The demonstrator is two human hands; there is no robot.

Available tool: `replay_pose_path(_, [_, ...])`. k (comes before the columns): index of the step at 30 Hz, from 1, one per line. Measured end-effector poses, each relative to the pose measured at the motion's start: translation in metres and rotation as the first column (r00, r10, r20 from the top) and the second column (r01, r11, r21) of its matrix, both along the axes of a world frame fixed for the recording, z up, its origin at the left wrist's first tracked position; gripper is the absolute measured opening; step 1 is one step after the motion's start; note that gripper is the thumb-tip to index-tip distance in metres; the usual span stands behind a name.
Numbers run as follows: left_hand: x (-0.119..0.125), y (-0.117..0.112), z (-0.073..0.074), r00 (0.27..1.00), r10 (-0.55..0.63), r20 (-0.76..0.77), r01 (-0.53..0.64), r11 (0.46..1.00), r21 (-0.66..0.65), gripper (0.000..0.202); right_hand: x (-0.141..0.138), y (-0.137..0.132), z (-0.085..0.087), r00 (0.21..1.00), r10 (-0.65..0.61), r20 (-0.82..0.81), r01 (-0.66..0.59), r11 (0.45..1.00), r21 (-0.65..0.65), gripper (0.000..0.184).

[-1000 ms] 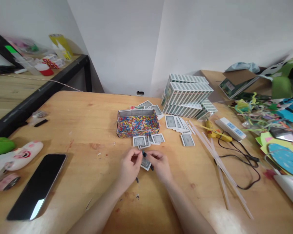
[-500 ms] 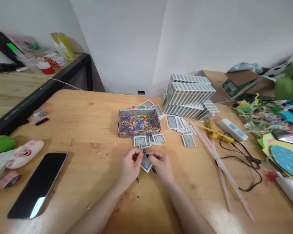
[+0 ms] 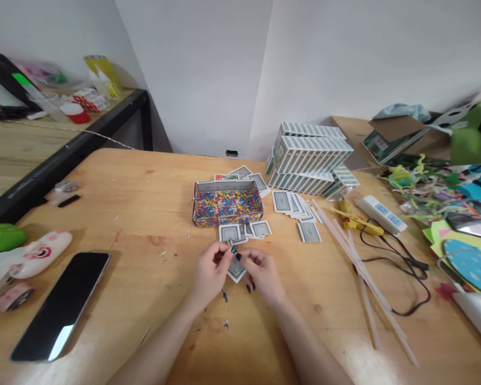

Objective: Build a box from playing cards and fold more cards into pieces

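Observation:
Between my two hands is a playing card (image 3: 236,271), its grey patterned back facing up and one corner pointing toward me. My left hand (image 3: 213,268) pinches its upper left edge with thumb and finger. On the other side, my right hand (image 3: 263,272) grips the upper right edge, its lower fingers curled. The fingers hide the card's top part. Just beyond lie several loose playing cards (image 3: 230,233), face down. Behind them stands an open box (image 3: 227,216) with a colourful patterned lining and grey card-back walls.
Fanned cards (image 3: 282,201) and a single card (image 3: 310,232) lie to the right. Striped card cartons (image 3: 312,155) are stacked at the back. A yellow glue gun (image 3: 361,222), glue sticks (image 3: 364,267) and a power strip (image 3: 381,213) are further right. A phone (image 3: 60,307) lies at left.
Both hands and the card have shifted very slightly left. My right fingers have moved a little on the card's edge. The box and the other cards stay in place.

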State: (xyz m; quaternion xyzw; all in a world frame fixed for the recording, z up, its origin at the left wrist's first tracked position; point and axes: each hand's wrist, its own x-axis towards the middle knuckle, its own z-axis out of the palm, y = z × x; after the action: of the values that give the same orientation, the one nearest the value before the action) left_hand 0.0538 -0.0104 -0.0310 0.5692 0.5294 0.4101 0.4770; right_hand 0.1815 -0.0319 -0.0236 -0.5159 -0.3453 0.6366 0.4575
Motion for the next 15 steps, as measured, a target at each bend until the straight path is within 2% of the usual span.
replay_pose_path(4, [0.0007,0.0007,-0.0009,0.999,0.0,-0.049,0.001,1.0,0.031,0.014,-0.0023,0.0013,0.0046,1.0,0.025,0.011,-0.025,1.0,0.001,0.018])
replay_pose_path(11, [-0.0017,0.006,0.0043,0.998,0.05,0.034,-0.048,0.997,-0.054,0.016,0.0006,0.0007,0.0104,0.981,0.165,-0.101,-0.156,0.983,0.094,0.036])
replay_pose_path(13, [-0.0031,0.0075,0.0036,0.996,0.072,0.056,-0.069,0.996,-0.056,0.017,0.0009,0.0002,0.0108,0.973,0.195,-0.127,-0.18,0.977,0.118,0.035])
replay_pose_path(15, [-0.0043,0.0089,0.0014,0.991,0.111,0.074,-0.107,0.993,-0.053,0.018,0.0009,0.0,0.0108,0.98,0.158,-0.123,-0.146,0.984,0.106,0.029])
